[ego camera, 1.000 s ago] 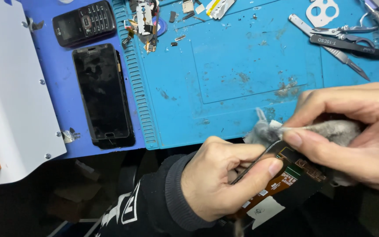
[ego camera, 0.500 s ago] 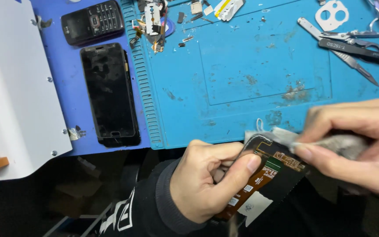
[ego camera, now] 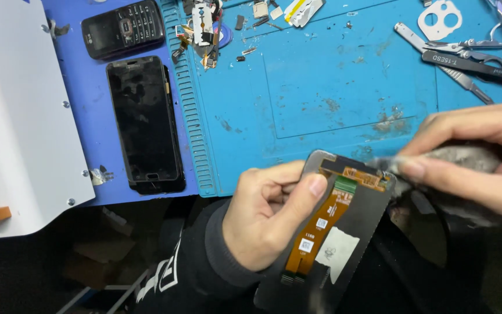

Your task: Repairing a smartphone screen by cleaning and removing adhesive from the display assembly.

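The left hand holds a detached phone screen panel back side up, at about 6 o'clock in the view, just off the near edge of the blue repair mat. Its thumb presses across the panel's left edge, with the fingers curled shut beneath it. An orange flex cable runs down the panel's back, beside a white sticker.

The right hand, at 3 o'clock, pinches a grey wad of cloth between thumb and fingers and presses it to the panel's top right corner.

The panel looks thin, light and stiff, and probably brittle. The flex cable seems easy to tear. It is best held by the long edges, clear of the cable and its connector strip.

At 10 o'clock, well apart, a black smartphone lies face up, with a black keypad phone above it. Tweezers lie at 2 o'clock, and small parts are scattered at 12 o'clock.
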